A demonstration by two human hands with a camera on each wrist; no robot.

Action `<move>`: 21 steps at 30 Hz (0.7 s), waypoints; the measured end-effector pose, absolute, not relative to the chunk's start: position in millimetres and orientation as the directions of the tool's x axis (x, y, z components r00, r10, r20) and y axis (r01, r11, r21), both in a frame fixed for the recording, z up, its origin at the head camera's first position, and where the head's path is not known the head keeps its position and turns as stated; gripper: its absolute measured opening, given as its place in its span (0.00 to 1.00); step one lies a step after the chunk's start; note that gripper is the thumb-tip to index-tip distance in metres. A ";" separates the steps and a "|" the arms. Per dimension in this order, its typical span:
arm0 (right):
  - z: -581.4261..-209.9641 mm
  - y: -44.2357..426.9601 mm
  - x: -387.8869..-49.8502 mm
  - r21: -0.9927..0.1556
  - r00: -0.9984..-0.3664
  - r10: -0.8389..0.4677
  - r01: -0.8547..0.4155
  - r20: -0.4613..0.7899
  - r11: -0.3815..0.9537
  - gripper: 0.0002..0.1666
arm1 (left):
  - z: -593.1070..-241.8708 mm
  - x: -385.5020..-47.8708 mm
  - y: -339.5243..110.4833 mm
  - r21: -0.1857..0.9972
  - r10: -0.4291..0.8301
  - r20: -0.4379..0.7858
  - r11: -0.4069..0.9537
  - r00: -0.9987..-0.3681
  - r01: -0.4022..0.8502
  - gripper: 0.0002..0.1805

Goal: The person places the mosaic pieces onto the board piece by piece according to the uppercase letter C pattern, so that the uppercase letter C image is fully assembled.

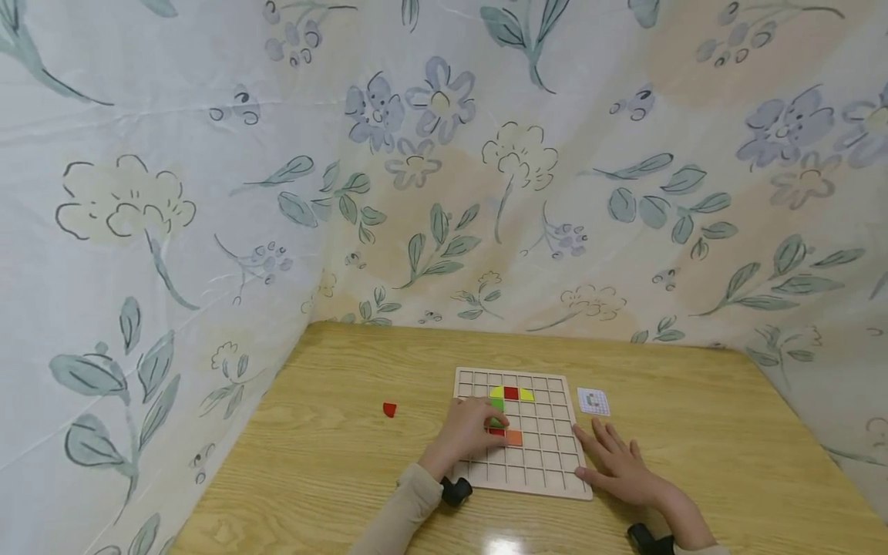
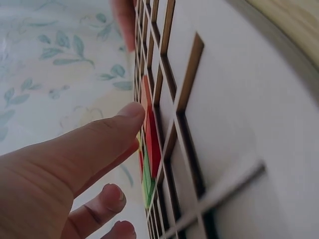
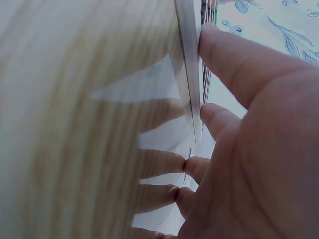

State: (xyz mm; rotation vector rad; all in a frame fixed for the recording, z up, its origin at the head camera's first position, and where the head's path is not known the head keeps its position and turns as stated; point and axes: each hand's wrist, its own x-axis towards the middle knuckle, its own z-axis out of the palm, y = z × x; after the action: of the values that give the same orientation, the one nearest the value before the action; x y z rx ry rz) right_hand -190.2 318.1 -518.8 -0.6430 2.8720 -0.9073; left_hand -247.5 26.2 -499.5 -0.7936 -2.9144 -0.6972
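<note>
A pale gridded board (image 1: 548, 478) lies on the table with coloured tiles in its cells. My left hand (image 1: 468, 428) reaches over its left part. Thumb and index fingertips are at a red tile (image 2: 153, 144) and an orange tile (image 1: 514, 438); the hand partly covers the red one. Just above are green tiles (image 1: 496, 404). Farther up, a red square (image 1: 511, 393) sits between two yellow curved tiles (image 1: 526, 395). My right hand (image 1: 624, 466) is spread at the board's right edge, its thumb and a fingertip touching the rim.
A loose red quarter-round tile (image 1: 390, 410) lies on the table left of the board. A small printed pattern card (image 1: 593, 401) lies beyond the right hand. Floral cloth (image 1: 444, 193) hangs behind the wooden table (image 1: 333, 462) and along its sides.
</note>
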 end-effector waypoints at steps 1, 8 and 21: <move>-517.4 317.6 -189.4 -0.560 -0.913 -0.405 -0.363 0.053 0.745 0.40 | -498.9 -247.6 24.3 0.419 0.469 0.157 0.765 -0.869 0.488 0.13; -512.8 317.3 -188.7 -0.568 -0.918 -0.398 -0.329 0.003 0.754 0.39 | -494.4 -249.1 9.3 0.426 0.460 0.186 0.758 -0.868 0.493 0.12; -513.8 317.4 -188.8 -0.563 -0.920 -0.391 -0.319 -0.010 0.763 0.40 | -502.6 -257.7 -22.1 0.439 0.386 0.213 0.783 -0.898 0.441 0.13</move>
State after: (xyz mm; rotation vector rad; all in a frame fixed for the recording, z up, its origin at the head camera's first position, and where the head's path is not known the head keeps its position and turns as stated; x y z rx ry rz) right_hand -188.8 317.4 -513.8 -0.5726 2.8298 -0.8685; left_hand -257.7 -22.1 -502.6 -0.6652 -2.8601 -0.7468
